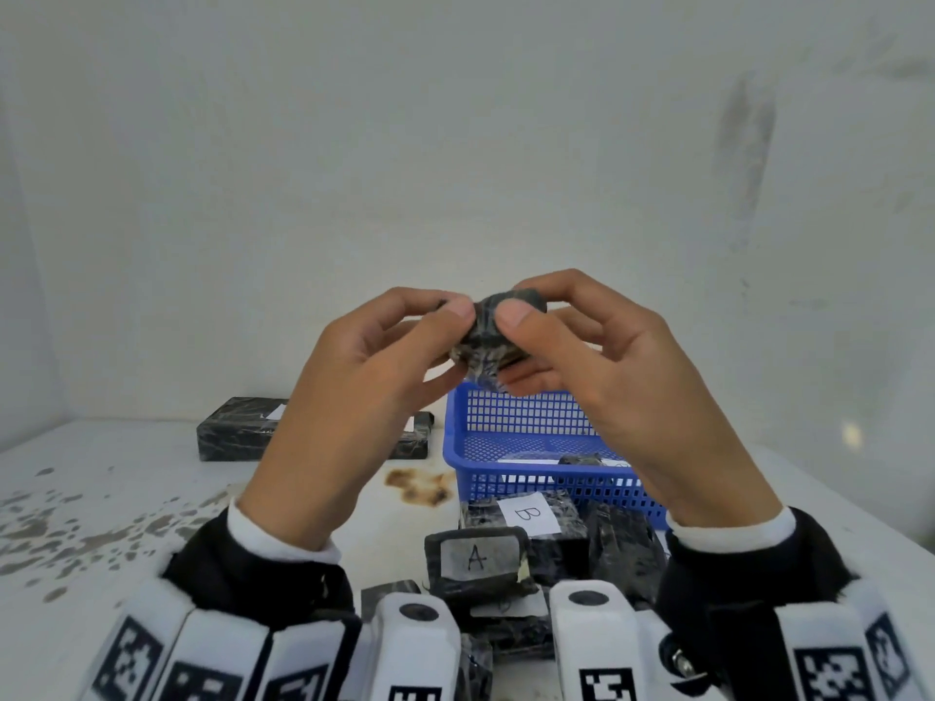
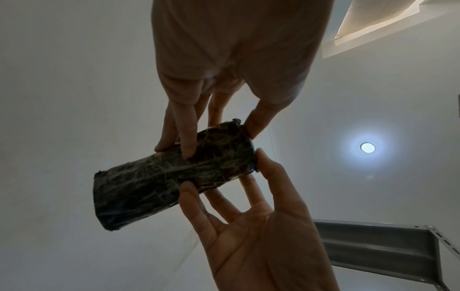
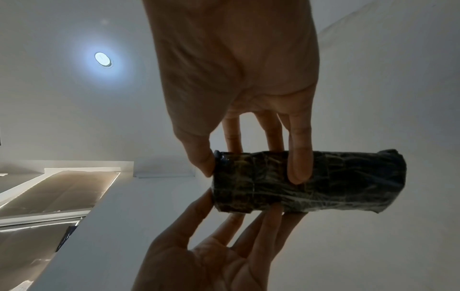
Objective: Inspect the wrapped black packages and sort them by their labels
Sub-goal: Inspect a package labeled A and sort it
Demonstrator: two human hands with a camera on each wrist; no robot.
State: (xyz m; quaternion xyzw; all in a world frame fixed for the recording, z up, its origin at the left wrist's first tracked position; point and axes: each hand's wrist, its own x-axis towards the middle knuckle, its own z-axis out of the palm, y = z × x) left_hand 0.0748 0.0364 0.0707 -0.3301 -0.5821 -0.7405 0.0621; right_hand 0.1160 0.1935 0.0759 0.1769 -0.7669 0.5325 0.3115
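Observation:
Both hands hold one black wrapped package (image 1: pixel 488 341) up in front of me, above the blue basket (image 1: pixel 454 437). My left hand (image 1: pixel 450 316) pinches its left part with thumb and fingers. My right hand (image 1: pixel 521 311) pinches the right part the same way. In the left wrist view the package (image 2: pixel 174 175) shows crinkled black film and no label, with the left hand (image 2: pixel 219 137) on its upper end. The right wrist view shows the package (image 3: pixel 323 183) lying crosswise under the right hand (image 3: pixel 252 171), again without a visible label.
On the white table lie a package labelled A (image 1: pixel 475 559), one labelled B (image 1: pixel 526 513) and several more black packages near the front. The basket holds a package (image 1: pixel 582 460). Two packages (image 1: pixel 238 427) lie at the back left. A brown stain (image 1: pixel 420 485) marks the table.

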